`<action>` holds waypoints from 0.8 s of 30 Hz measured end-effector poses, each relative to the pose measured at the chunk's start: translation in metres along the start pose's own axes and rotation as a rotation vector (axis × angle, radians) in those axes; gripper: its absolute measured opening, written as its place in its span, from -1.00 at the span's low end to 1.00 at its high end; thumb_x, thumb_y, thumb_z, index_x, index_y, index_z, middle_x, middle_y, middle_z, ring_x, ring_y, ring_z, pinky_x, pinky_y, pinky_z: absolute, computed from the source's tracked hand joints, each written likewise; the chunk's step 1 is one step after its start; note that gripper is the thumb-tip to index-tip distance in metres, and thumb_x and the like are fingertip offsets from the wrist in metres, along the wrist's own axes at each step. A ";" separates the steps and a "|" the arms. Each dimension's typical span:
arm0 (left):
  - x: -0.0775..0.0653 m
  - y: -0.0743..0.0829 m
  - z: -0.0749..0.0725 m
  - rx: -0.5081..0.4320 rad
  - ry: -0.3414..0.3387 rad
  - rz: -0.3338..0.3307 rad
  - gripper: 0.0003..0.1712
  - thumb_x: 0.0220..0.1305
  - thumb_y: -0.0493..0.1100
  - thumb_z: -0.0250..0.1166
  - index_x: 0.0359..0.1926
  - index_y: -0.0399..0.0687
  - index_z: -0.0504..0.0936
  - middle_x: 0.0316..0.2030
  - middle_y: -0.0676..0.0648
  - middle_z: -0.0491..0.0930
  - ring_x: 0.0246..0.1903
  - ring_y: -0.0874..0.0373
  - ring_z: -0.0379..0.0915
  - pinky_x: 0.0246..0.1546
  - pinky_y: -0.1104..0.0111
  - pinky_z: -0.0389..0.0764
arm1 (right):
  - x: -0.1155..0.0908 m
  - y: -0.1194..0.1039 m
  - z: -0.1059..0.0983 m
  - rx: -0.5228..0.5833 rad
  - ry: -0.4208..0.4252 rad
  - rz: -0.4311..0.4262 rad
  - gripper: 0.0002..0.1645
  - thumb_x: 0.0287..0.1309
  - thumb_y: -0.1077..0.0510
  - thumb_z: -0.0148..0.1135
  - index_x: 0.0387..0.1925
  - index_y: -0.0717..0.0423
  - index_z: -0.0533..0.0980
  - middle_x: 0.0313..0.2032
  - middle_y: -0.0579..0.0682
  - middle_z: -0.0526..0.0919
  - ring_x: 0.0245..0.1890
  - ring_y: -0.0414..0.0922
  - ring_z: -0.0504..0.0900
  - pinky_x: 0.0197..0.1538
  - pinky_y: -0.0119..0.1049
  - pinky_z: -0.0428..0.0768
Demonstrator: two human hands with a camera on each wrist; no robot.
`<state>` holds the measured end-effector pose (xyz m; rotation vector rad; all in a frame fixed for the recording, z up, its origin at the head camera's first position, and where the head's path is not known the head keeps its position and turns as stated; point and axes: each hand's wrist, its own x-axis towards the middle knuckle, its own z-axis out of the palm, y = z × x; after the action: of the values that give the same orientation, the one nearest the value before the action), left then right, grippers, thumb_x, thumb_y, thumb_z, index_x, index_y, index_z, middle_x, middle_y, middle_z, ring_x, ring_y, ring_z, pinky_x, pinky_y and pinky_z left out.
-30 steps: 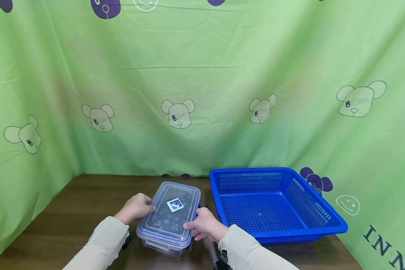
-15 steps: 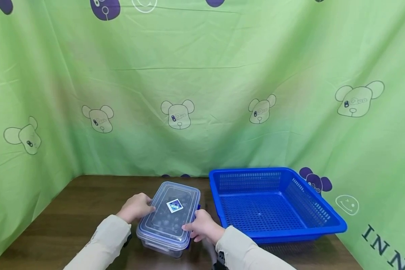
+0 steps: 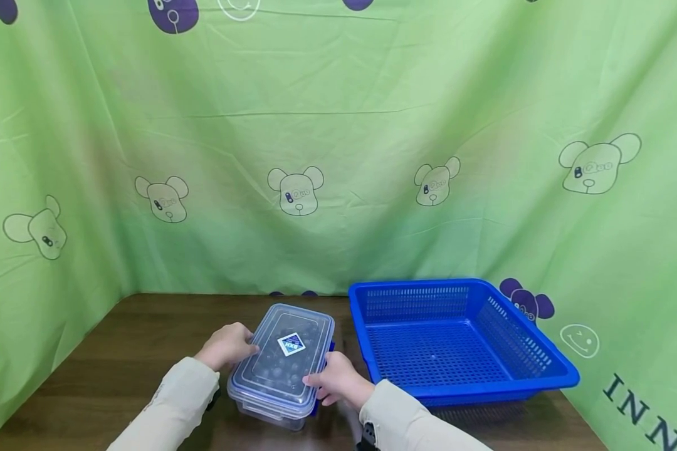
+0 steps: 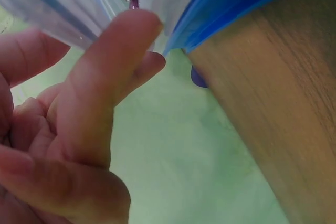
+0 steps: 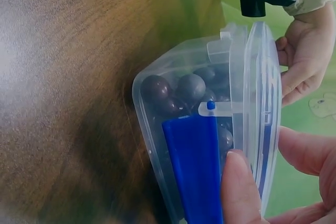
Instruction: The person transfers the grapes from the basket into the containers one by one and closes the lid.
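A clear plastic food container (image 3: 271, 416) sits on the table, its translucent lid (image 3: 282, 376) on top with a blue and white label. Through its wall show dark purple, grape-like round balls (image 5: 190, 87). On the left, my left hand (image 3: 229, 346) holds the lid's edge, thumb on top. From the opposite side my right hand (image 3: 341, 379) pinches the rim, with the thumb on the lid and a finger at the side. The blue clip (image 5: 193, 169) near that finger hangs down along the wall. Another blue clip (image 4: 236, 6) sticks outward in the left wrist view.
To the right stands a blue perforated plastic basket (image 3: 468, 393), close beside my right forearm. The brown wooden table (image 3: 141, 351) ends at a green curtain (image 3: 338, 244) with bear prints behind and at both sides.
My right hand has slid very slightly toward the front along the container's edge. The left hand and the container stay nearly still.
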<state>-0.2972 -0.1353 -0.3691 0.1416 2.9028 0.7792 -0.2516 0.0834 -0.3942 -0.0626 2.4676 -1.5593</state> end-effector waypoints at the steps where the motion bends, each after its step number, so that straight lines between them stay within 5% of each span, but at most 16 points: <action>1: 0.000 -0.001 0.000 -0.002 -0.001 0.001 -0.75 0.20 -0.21 0.31 -0.16 -0.30 0.69 -0.50 -0.07 0.56 -0.70 0.17 0.41 -0.68 0.36 0.42 | 0.000 0.000 0.000 -0.001 -0.001 0.002 -0.73 0.03 0.32 0.35 -0.28 0.33 0.43 -0.58 0.05 0.55 -0.71 -0.17 0.55 -0.61 -0.27 0.60; 24: 0.001 -0.010 0.004 -0.039 -0.016 0.018 -0.70 0.20 -0.24 0.30 -0.10 -0.37 0.67 -0.49 -0.08 0.59 -0.74 0.20 0.42 -0.71 0.39 0.45 | -0.001 0.003 0.008 -0.009 0.012 -0.051 -0.78 0.04 0.34 0.34 -0.37 0.28 0.42 -0.68 0.02 0.50 -0.79 -0.23 0.42 -0.68 -0.30 0.56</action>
<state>-0.2979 -0.1416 -0.3780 0.1698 2.8730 0.8334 -0.2486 0.0778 -0.3994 -0.1192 2.5015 -1.5730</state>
